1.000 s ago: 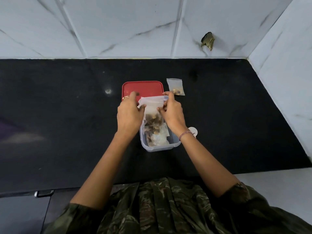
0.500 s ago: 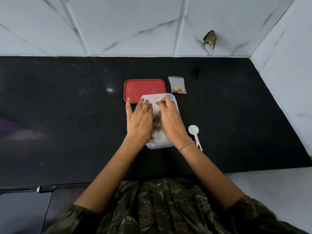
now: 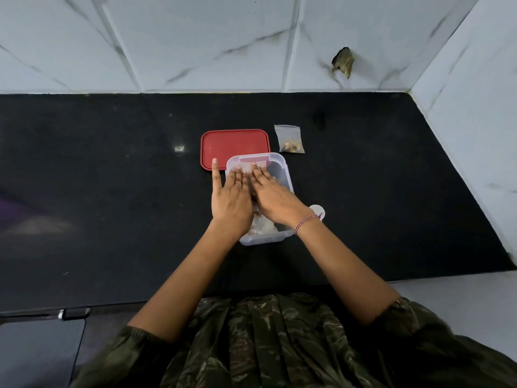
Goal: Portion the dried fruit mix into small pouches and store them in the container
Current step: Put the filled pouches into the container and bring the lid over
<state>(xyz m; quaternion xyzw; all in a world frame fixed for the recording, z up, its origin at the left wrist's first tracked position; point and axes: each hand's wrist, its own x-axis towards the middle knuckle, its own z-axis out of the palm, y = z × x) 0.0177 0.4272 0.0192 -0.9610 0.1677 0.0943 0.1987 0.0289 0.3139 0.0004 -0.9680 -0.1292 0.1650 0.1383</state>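
Both hands lie palm-down in the clear plastic container [image 3: 288,179] on the black countertop [image 3: 112,197], fingers straight and together, gripping nothing. The left hand [image 3: 230,201] and right hand [image 3: 275,198] press flat on the filled pouches [image 3: 261,228] inside, which lie directly under the fingers [image 3: 244,175] and palms; the left little finger points outside the rim. The red lid [image 3: 235,142] lies just behind the container, a small fruit pouch [image 3: 289,139] beside it. A white spoon [image 3: 319,210] peeks out by the right wrist.
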